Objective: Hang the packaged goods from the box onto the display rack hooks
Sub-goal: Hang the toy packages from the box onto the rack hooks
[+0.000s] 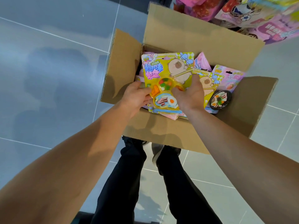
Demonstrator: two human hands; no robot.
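Note:
An open cardboard box (200, 39) stands on the floor in front of me, holding several carded toy packages. On top lies a yellow package (163, 68) with a capybara picture and a blister of toy food. My left hand (135, 97) grips its left lower edge, fingers curled on the blister. My right hand (189, 92) grips its right side, thumb on the card. A second yellow package (210, 84) and a pink one with a black toy bowl (220, 99) lie to the right in the box.
Hanging pink and colourful packages on the display rack (252, 15) fill the upper right corner, just behind the box. Grey tiled floor (53, 65) spreads to the left. My legs in dark trousers (129, 183) stand right below the box's near flap.

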